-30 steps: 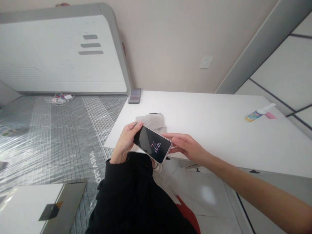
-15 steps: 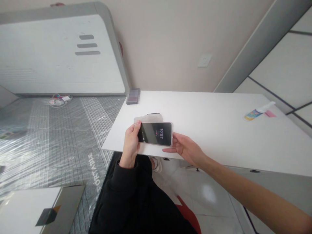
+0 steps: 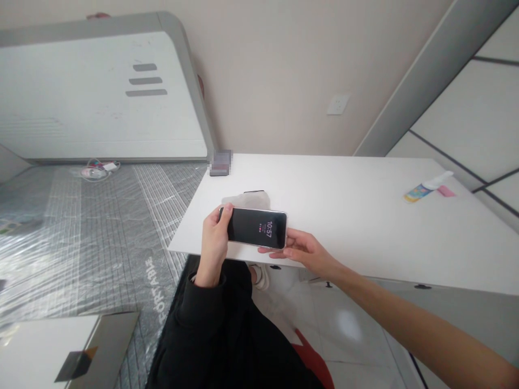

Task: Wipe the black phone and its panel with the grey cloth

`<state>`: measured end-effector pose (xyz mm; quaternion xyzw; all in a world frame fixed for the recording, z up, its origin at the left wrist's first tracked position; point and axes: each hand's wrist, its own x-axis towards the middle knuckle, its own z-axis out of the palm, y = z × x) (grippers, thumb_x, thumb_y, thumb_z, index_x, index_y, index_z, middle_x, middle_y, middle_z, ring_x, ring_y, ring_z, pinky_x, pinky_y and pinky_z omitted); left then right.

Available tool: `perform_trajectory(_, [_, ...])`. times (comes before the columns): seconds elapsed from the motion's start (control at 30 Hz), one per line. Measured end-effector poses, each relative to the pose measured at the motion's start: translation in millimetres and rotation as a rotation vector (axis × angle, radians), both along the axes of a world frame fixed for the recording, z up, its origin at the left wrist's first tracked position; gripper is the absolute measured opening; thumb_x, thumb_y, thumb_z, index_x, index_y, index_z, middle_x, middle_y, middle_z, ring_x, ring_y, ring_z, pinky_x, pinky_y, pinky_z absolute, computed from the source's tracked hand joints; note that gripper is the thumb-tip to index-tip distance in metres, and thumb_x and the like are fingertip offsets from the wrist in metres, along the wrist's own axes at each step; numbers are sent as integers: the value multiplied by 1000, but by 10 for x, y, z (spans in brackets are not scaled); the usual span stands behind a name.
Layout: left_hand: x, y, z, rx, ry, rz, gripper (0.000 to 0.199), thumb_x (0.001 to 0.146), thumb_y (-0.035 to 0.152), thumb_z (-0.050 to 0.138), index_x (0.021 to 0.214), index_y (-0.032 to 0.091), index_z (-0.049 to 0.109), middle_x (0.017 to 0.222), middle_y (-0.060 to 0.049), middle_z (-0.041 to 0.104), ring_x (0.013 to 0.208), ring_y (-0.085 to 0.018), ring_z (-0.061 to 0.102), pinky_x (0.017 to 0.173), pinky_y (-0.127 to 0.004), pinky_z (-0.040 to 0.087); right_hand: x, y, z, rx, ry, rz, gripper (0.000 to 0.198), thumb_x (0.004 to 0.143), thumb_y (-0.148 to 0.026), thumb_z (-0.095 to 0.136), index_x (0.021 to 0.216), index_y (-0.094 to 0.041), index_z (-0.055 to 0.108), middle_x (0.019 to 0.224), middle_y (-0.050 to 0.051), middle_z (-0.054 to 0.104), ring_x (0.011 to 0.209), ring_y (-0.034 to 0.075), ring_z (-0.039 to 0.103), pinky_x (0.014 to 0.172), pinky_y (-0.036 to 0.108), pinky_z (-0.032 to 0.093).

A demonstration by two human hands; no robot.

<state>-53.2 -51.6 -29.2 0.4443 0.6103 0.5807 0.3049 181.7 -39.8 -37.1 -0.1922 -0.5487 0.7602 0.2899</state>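
In the head view, the person holds a slim black-screened smartphone with a pale metal rim level and sideways over the near edge of the white rectangular table, its lit screen facing up. The left hand, in a black sleeve, wraps the phone's left end with the thumb on its top corner. The right hand, bare-armed, cups the right end from below, fingers closed lightly against the rim. A beige folded cloth lies on the table just behind the phone. To handle it well, both ends want steady support, fingertips on the rim rather than the glass.
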Motion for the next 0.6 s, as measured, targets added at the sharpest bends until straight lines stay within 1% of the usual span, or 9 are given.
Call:
perform_trajectory(0.07, [1, -8, 13, 10, -7, -5, 45, 94, 62, 60, 79, 21, 65, 72, 0, 63, 72, -18, 54, 70, -29, 44, -12, -11, -10, -10, 9, -15, 48, 93, -46, 78, 134, -22, 69, 131, 12, 77, 122, 28, 75, 109, 46, 59])
perform_trajectory(0.13, [9, -16, 19, 23, -37, -18, 43, 94, 60, 61, 78, 21, 66, 72, 0, 62, 71, -17, 53, 68, -28, 42, -40, -27, -28, -35, -1, -55, 46, 91, -43, 80, 131, -23, 71, 129, 11, 78, 119, 27, 77, 108, 45, 60])
perform_trajectory(0.2, [25, -23, 22, 36, -72, -30, 41, 94, 59, 63, 79, 20, 68, 73, 1, 61, 71, -16, 52, 68, -27, 41, -83, -46, -42, -73, -28, -113, 43, 85, -36, 84, 125, -23, 73, 124, 9, 80, 115, 28, 79, 106, 46, 61])
perform_trajectory(0.27, [44, -26, 20, 49, -89, -26, 40, 93, 58, 65, 80, 20, 70, 73, 1, 62, 71, -16, 52, 68, -27, 40, -129, -69, -39, -108, -60, -180, 43, 78, -29, 86, 118, -21, 75, 114, 9, 83, 110, 29, 80, 105, 49, 61])
perform_trajectory(0.33, [58, -25, 12, 52, -98, -19, 40, 91, 58, 67, 79, 20, 71, 71, 1, 62, 70, -16, 52, 67, -27, 39, -167, -89, -19, -132, -88, -227, 44, 73, -27, 87, 114, -20, 75, 107, 9, 84, 107, 31, 81, 104, 52, 61])
perform_trajectory(0.4, [65, -19, -8, 42, -120, -23, 42, 90, 59, 68, 77, 19, 72, 70, 1, 62, 69, -16, 52, 66, -27, 39, -188, -102, 8, -143, -100, -250, 43, 72, -28, 86, 113, -20, 75, 104, 8, 85, 106, 32, 81, 104, 53, 61])
perform_trajectory(0.5, [67, 7, -51, 28, -181, -23, 42, 87, 59, 72, 75, 19, 73, 68, 1, 64, 67, -15, 53, 65, -26, 40, -191, -118, 33, -133, -85, -261, 42, 72, -27, 84, 112, -21, 76, 105, 7, 85, 104, 31, 82, 100, 49, 63])
perform_trajectory(0.53, [69, 21, -67, 19, -217, -27, 42, 85, 59, 74, 75, 19, 73, 69, 1, 65, 67, -15, 54, 65, -26, 41, -189, -132, 35, -113, -77, -268, 38, 73, -25, 83, 110, -21, 77, 103, 6, 85, 102, 30, 82, 98, 48, 63])
perform_trajectory(0.6, [71, 54, -99, 6, -334, -24, 43, 81, 61, 77, 77, 18, 75, 72, -1, 70, 69, -17, 60, 68, -27, 46, -184, -185, 39, -28, -53, -277, 19, 79, -21, 74, 97, -22, 79, 94, 4, 86, 94, 26, 83, 95, 46, 64])
